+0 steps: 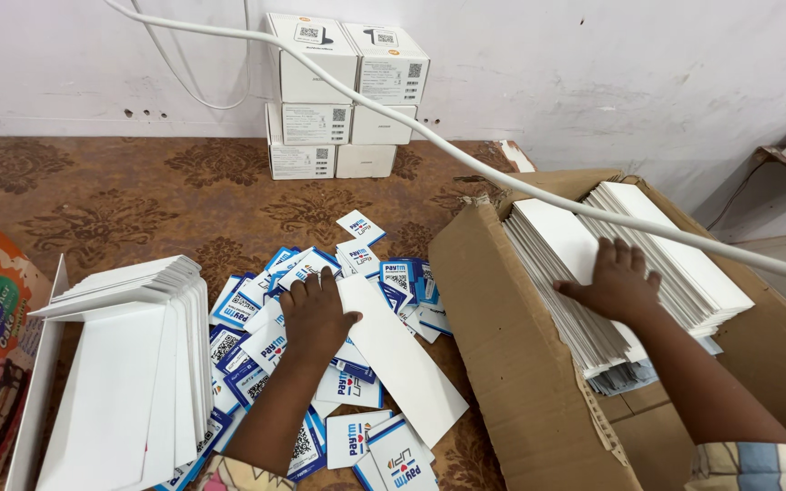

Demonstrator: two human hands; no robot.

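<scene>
Brown patterned floor [93,195] against a white wall, small white boxes [343,91] stacked at upper centre. Left hand [316,314], grip flat and holding nothing, presses on scattered blue-and-white cards [261,341] and a long white strip [402,359], centre frame. Right hand [619,284], fingers spread, rests on stacked white sheets [684,264] inside the cardboard carton [511,364], right. Folded white sheets [138,364] at lower left. Judgement: sliding off one top sheet keeps the stack square.

A loose heap of small blue-and-white printed cards [338,364] lies spread flat on the brown patterned floor. One long white card strip [402,359] rests diagonally across them. A thick stack of white strips [684,264] leans inside an open cardboard box [511,364].
</scene>
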